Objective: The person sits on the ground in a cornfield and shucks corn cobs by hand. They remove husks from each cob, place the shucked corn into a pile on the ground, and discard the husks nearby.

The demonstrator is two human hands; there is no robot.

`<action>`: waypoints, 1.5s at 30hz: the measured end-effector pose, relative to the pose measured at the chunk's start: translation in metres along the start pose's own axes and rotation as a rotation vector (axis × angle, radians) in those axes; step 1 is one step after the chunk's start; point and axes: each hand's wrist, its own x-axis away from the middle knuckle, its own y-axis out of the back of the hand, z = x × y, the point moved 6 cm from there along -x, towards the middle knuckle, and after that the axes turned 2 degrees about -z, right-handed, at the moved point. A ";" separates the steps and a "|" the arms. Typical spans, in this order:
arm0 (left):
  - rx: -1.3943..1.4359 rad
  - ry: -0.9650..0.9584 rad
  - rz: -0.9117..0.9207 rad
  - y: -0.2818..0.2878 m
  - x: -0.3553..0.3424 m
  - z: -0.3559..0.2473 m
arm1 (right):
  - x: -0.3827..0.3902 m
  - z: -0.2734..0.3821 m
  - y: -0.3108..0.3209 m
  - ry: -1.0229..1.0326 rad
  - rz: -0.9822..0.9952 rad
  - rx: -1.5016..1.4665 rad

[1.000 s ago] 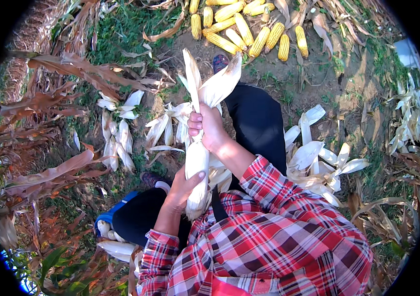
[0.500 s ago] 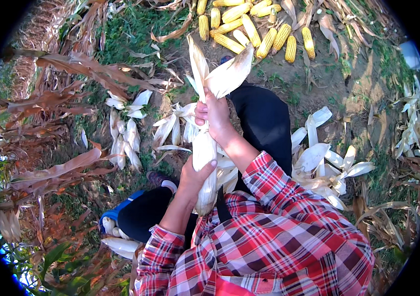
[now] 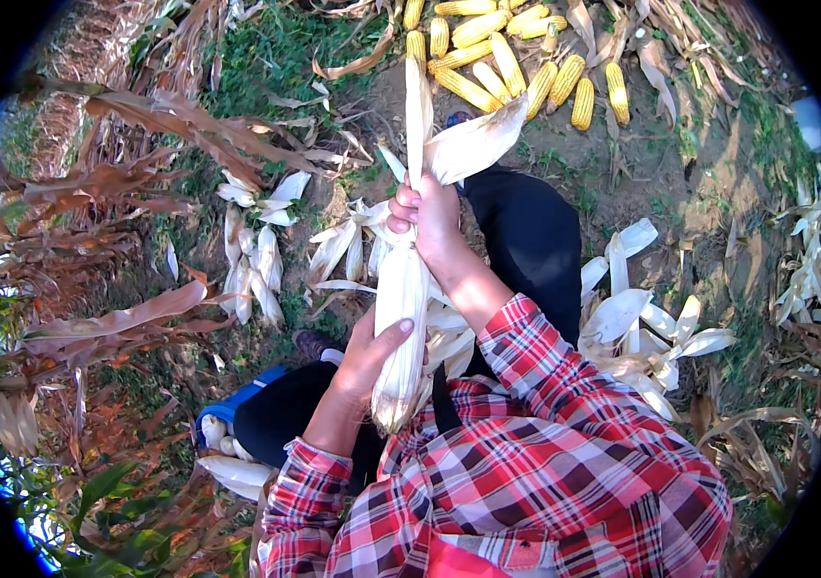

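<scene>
An ear of corn (image 3: 397, 323) in its pale husk is held lengthwise in front of my body, its brownish tip toward me. My left hand (image 3: 369, 356) wraps round the lower part, thumb lying along the front. Higher up, my right hand (image 3: 425, 214) is closed round the narrow stem end and the gathered husk leaves. Two long dry husk leaves (image 3: 476, 144) stick out beyond my right fist, one upright and one slanting right. No kernels show on this ear. What lies under my right fingers is hidden.
Several bare yellow cobs (image 3: 507, 65) lie on the soil at the far side. Loose husks (image 3: 637, 323) are heaped right of my knee, with more husks (image 3: 254, 255) to the left. A blue bag (image 3: 223, 412) with pale ears sits by my left leg. Dry stalks (image 3: 92, 193) stand at left.
The view has shifted slightly, so the ground things sit a little further right. One husk leaf above my right fist now stands more upright. Both hands keep their hold on the ear.
</scene>
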 end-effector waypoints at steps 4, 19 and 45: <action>-0.251 -0.149 -0.169 0.007 -0.004 0.002 | 0.001 -0.002 -0.007 0.086 0.034 0.146; -0.944 -0.254 -0.523 0.081 0.025 -0.036 | 0.039 -0.005 0.007 0.579 0.333 1.389; -0.348 0.167 -0.088 0.056 0.057 -0.026 | 0.075 -0.018 -0.047 1.236 0.967 1.756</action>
